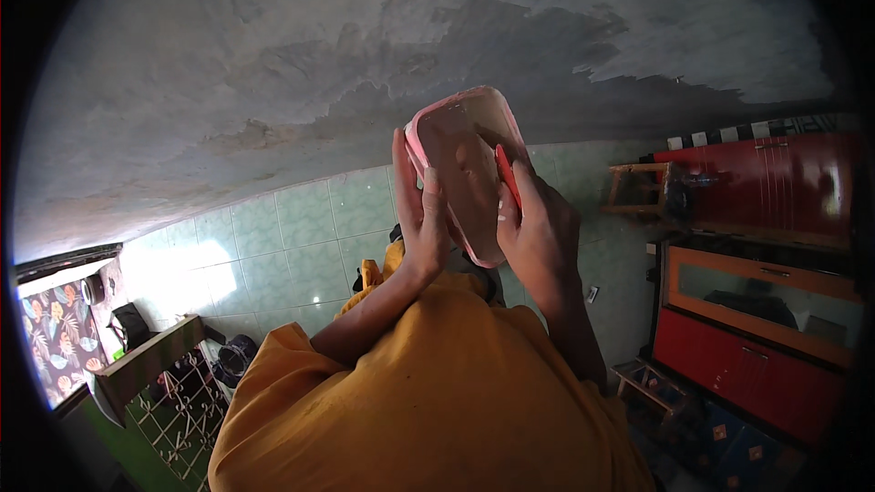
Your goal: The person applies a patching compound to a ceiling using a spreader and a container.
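In front of my chest my left hand [425,230] holds a shallow pink rectangular tub [412,138] by its left side, thumb over the near face and fingers behind the edge. The tub is tilted up toward me. Smooth grey-brown paste [460,178] covers its inside. My right hand [547,232] grips a red-handled scraper [508,175] at the tub's right side. The scraper's blade reaches over the paste, and I cannot tell how deep it sits. Whitish smears mark the fingers of my right hand.
Ahead rises a grey wall [301,46] with darker, damp-looking patches across its middle. Pale green tiles [287,219] lie below it. To the right stand red cabinets [747,355] and a small wooden stool [636,189]. A wooden frame with metal scrollwork [182,410] is at lower left.
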The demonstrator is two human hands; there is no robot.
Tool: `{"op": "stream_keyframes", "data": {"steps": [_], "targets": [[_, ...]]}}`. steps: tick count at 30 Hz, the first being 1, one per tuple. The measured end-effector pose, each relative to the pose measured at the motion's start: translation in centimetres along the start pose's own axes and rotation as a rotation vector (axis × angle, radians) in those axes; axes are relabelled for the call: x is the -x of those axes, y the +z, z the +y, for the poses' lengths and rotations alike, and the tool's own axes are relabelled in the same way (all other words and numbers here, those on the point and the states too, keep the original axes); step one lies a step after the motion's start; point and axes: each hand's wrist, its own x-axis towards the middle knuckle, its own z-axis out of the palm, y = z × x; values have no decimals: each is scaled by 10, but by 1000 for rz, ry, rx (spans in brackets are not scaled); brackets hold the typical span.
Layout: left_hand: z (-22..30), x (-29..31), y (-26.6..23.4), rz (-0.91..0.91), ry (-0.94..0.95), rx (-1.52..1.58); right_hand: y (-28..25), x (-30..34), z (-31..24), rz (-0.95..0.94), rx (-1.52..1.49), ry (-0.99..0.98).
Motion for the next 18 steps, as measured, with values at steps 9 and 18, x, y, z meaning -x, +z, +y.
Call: {"op": "stream_keyframes", "data": {"steps": [9, 18], "targets": [[-24, -17, -13, -106, 46, 95, 6, -35, -9, 169, 140, -82], [-15, -36, -24, -129, 108, -21, 7, -23, -19, 40, -84, -89]]}}
